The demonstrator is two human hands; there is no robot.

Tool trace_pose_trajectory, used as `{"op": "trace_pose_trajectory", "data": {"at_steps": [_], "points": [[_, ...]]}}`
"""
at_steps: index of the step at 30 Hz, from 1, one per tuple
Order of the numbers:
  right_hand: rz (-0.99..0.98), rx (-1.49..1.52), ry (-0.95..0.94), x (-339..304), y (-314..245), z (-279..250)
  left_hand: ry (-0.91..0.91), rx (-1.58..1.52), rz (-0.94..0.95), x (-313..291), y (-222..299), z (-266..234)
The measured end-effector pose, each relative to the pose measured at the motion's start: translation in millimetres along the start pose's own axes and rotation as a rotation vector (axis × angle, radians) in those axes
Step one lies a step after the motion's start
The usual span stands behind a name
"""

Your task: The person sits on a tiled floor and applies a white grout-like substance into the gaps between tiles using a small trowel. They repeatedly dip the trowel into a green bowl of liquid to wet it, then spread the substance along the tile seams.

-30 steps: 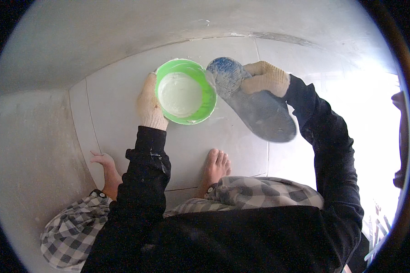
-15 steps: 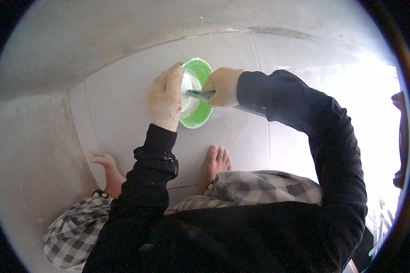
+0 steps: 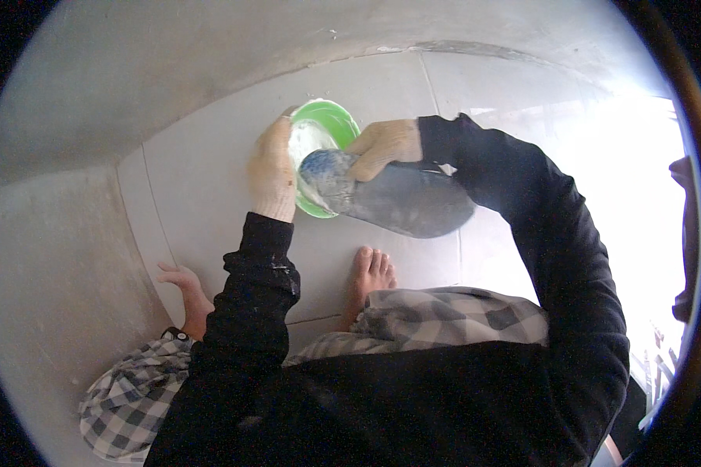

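A green bucket [image 3: 343, 123] with white paste [image 3: 308, 138] inside is tilted above the floor tiles. My left hand [image 3: 274, 167], in a cream knitted glove, grips its left rim; the fingertips are hidden. In my right hand [image 3: 382, 146], gloved alike, is a flat, grey, sole-shaped piece [image 3: 413, 201] with a blue, paste-smeared end. That blue end lies over the bucket's opening, and the wide grey end points right, beneath my right forearm. My right fingers are closed around its narrow middle.
Pale tiles [image 3: 202, 171] cover the floor, meeting a grey wall [image 3: 171, 70] ahead and another wall [image 3: 54, 265] at left. My bare feet, one of them the right foot [image 3: 372, 272], are close below the bucket. Bright light washes out the right side.
The sole-shaped piece has turned from edge-on to showing its broad face, its wide end swinging out right. My left hand and the bucket have shifted slightly left.
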State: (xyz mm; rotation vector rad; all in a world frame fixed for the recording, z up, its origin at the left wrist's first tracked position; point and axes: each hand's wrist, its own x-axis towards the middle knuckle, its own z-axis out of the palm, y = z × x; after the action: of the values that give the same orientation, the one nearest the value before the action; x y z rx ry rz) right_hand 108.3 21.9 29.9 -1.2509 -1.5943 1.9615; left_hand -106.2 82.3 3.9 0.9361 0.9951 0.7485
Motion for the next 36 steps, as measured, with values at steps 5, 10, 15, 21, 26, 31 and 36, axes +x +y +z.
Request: {"op": "trace_pose_trajectory", "data": {"at_steps": [5, 10, 15, 21, 26, 31, 36], "points": [[0.059, -0.059, 0.23, -37, -2, 2, 0.091, -0.135, -0.238, 8, 2, -23], [-0.068, -1.054, 0.401, -31, -10, 53, 0.063, -0.17, -0.158, 3, 10, -21], [0.252, -1.203, 0.153, -57, -22, 88, 0.155, -0.044, -0.1, 1, 17, -4], [0.485, -0.984, 0.161, -74, -33, 50, 0.135, 0.057, -0.028, 7, 15, -2], [0.438, -1.03, 0.173, -33, -42, 5, 0.057, 0.263, 0.136, 0, 18, 11], [0.433, -0.997, 0.086, 3, -43, -2, 0.024, 0.434, 0.292, 4, 23, 20], [0.434, -0.931, 0.014, 8, -37, 14, 0.052, 0.673, 0.313, 4, 27, 24]]}}
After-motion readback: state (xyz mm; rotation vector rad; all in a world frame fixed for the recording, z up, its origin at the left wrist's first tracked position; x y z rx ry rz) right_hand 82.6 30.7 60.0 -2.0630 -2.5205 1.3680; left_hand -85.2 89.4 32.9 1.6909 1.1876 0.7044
